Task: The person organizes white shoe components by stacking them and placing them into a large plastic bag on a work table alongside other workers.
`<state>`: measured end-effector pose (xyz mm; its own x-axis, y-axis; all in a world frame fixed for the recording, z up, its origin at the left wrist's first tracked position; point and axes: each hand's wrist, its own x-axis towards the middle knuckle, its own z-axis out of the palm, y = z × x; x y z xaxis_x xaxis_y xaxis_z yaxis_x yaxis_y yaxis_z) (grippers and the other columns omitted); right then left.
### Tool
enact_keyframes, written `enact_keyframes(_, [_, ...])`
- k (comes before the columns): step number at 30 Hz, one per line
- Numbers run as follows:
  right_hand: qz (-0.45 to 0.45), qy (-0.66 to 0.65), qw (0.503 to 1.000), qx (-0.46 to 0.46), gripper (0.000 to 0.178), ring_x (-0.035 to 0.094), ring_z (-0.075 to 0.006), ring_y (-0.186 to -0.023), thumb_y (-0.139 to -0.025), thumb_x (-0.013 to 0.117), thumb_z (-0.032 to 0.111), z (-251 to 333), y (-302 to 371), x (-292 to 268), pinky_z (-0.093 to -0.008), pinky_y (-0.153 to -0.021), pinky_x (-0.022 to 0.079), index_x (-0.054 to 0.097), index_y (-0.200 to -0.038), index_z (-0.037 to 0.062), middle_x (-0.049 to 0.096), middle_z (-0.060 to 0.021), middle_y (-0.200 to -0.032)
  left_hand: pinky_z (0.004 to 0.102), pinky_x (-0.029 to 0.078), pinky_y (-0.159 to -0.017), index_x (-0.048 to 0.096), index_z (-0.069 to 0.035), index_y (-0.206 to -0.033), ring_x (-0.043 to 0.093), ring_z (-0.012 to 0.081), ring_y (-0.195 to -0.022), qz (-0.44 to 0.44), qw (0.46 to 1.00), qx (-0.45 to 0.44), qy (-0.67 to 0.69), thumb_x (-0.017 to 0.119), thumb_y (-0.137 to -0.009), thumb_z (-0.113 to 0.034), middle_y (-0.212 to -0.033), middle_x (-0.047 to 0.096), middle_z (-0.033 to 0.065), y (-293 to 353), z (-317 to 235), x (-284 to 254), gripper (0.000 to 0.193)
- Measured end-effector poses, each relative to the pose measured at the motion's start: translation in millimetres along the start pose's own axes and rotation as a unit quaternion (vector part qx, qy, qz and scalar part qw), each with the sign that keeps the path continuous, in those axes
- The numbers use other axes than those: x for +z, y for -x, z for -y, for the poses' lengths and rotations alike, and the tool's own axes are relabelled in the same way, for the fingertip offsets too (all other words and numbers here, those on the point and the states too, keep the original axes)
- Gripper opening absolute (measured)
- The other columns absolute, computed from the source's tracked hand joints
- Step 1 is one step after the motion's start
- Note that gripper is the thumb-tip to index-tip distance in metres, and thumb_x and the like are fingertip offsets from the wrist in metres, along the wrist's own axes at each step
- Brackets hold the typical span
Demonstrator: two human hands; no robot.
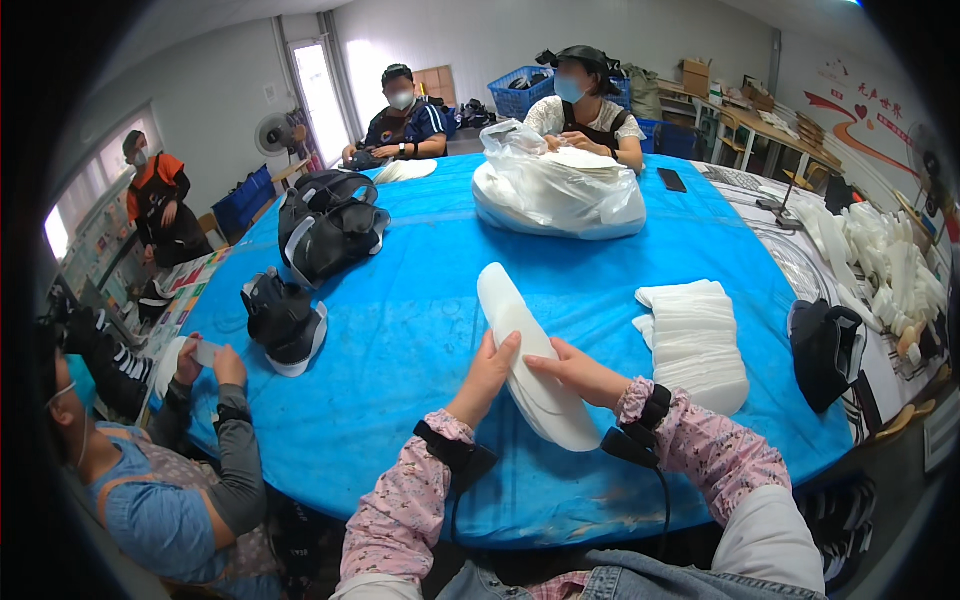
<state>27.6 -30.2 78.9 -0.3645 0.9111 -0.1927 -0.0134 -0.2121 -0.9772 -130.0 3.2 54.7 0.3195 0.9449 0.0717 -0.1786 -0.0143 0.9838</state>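
Note:
A small stack of white insoles (553,405) is held over the near middle of the table, slanting from upper left to lower right. My left hand (485,378) grips its left edge, the thumb along the side. From the right, my right hand (580,374) closes on it with the thumb on top; the fingers beneath are hidden. To the right of my right hand lies a row of overlapping white insoles (697,345). Left of my hands sit black shoe uppers (285,318) with pale edges.
Blue sheeting (400,400) covers the table. A bulging clear plastic bag (560,205) of white pieces stands at the far side. More black uppers (335,235) lie far left; another (826,350) sits right. A phone (671,180) lies far right. Co-workers sit left and across.

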Motion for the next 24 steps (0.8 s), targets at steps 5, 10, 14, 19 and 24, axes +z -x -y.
enact_keyframes(5, [-0.039,0.166,0.953,-0.250,0.040,0.048,-0.0155,-0.094,-0.083,0.053,0.024,1,1,7,-0.0285,-0.078,0.040,0.036,-0.111,0.0010,0.050,-0.0123,-0.100,0.0247,0.035,-0.083,0.042,-0.004,-0.111,0.044,0.0111,-0.096,0.009,0.989,0.148,0.004,0.049,-0.086,-0.024,-0.103,0.049,0.0051,8,-16,0,0.033])
enact_keyframes(10, [-0.057,0.133,0.923,-0.356,0.036,0.046,-0.0176,-0.093,-0.083,0.053,0.020,25,-1,20,-0.0294,-0.080,0.038,0.036,-0.110,0.0038,0.047,-0.0111,-0.097,0.0243,0.037,-0.081,0.039,-0.005,-0.112,0.044,0.0103,-0.095,0.034,0.964,0.264,-0.026,0.048,-0.086,-0.016,-0.101,0.049,0.0047,12,-64,14,0.030])
enact_keyframes(14, [-0.057,0.283,0.877,-0.384,0.041,0.045,-0.0224,-0.096,-0.080,0.058,0.022,12,-12,17,-0.0322,-0.083,0.036,0.037,-0.110,0.0039,0.046,-0.0135,-0.100,0.0249,0.038,-0.079,0.037,-0.005,-0.114,0.043,0.0104,-0.096,0.048,0.968,0.242,-0.046,0.049,-0.085,-0.016,-0.101,0.049,0.0046,10,-46,2,0.033])
enact_keyframes(19, [-0.043,0.260,0.916,-0.303,0.048,0.045,-0.0257,-0.098,-0.076,0.061,0.024,-10,-21,3,-0.0332,-0.085,0.036,0.037,-0.111,0.0011,0.046,-0.0163,-0.103,0.0275,0.038,-0.083,0.034,-0.008,-0.118,0.044,0.0141,-0.098,-0.004,0.968,0.241,-0.076,0.057,-0.081,-0.020,-0.109,0.044,0.0055,6,-26,-6,0.045])
enact_keyframes(24, [-0.044,0.314,0.904,-0.287,0.050,0.047,-0.0268,-0.095,-0.077,0.061,0.025,-2,-20,10,-0.0322,-0.084,0.037,0.035,-0.110,-0.0022,0.047,-0.0182,-0.101,0.0274,0.041,-0.080,0.037,-0.006,-0.115,0.047,0.0146,-0.095,-0.051,0.965,0.252,-0.053,0.060,-0.079,-0.019,-0.106,0.047,0.0074,7,-21,-11,0.045])
